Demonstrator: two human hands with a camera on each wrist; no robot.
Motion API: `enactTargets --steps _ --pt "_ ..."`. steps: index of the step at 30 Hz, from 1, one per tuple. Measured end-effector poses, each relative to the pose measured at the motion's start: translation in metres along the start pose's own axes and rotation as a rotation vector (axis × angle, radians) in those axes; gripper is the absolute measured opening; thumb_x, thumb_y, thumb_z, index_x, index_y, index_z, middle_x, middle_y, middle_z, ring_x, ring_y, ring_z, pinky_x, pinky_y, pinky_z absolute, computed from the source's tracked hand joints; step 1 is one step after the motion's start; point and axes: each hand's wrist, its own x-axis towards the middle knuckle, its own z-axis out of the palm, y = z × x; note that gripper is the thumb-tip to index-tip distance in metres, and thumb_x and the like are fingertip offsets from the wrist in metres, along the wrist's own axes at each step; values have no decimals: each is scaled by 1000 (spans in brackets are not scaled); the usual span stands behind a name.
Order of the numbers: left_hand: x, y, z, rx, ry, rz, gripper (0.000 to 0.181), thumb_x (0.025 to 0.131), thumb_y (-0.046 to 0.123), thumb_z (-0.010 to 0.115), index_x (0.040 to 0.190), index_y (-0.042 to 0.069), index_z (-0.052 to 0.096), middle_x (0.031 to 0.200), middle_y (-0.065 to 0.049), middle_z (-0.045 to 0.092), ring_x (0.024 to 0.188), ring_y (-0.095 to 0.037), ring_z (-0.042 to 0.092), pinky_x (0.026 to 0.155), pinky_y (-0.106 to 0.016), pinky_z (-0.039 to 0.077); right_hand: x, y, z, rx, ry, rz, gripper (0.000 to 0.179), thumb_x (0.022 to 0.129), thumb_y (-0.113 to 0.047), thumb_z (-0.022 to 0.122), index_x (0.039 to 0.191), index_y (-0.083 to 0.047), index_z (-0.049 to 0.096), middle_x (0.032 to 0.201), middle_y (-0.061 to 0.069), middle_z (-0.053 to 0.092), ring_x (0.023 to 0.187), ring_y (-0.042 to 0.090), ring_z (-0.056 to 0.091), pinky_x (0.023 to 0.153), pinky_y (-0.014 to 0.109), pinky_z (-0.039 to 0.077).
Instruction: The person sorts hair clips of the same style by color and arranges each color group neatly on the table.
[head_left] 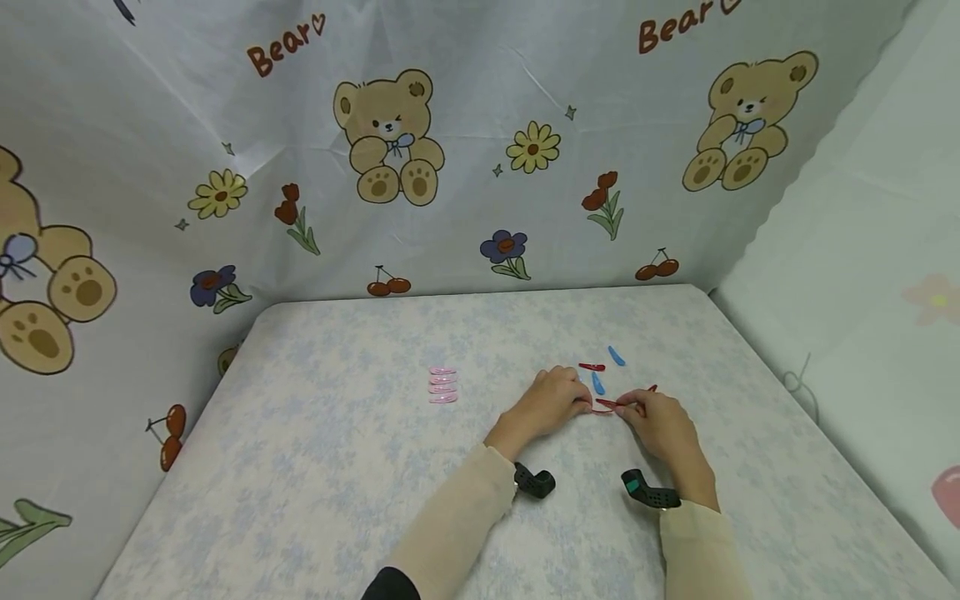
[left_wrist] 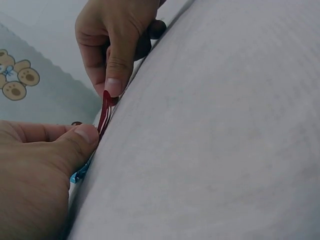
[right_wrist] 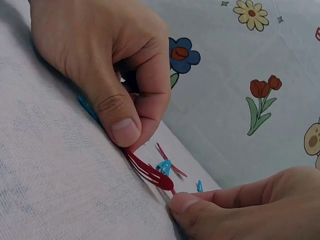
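Between my hands is a red snap hair clip [right_wrist: 150, 172], low over the table. My left hand [head_left: 553, 402] pinches one end of it with thumb and forefinger, as the left wrist view shows. The thumb and forefinger of my right hand [head_left: 660, 421] pinch at the other end. A bit of red [head_left: 652, 388] shows beyond the right hand's knuckles. Just past the fingertips lie another red hair clip [head_left: 592, 367] and two blue hair clips [head_left: 597, 383]. More blue [left_wrist: 80, 175] shows beside the left hand, mostly covered by it.
Several pink hair clips [head_left: 442, 385] lie in a neat column left of the hands. The pale patterned table [head_left: 337, 467] meets a bear-print cloth [head_left: 465, 167] at the back and a white cloth wall [head_left: 862, 292] on the right.
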Motion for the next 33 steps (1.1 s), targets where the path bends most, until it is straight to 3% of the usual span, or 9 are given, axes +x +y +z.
enactTargets --steps 11,24,33 --pt "-2 0 -1 -15 -2 23 18 98 40 62 104 31 75 96 13 57 96 -5 52 83 -23 38 0 1 1 19 -16 13 26 99 -31 64 113 -10 72 72 1 57 65 17 48 58 31 36" --pt "-7 -8 -17 -111 57 -37 13 103 32 56 105 27 67 99 16 67 101 -5 59 95 -27 45 1 -3 -1 47 37 -28 21 99 -28 64 114 -15 72 64 0 44 59 16 37 54 31 30" --pt "-11 -14 -24 -181 92 -61 17 103 29 56 110 20 69 105 11 71 101 -4 62 95 -21 47 3 -14 -6 50 53 -99 20 99 -26 65 114 -14 72 81 3 53 71 18 45 61 32 35"
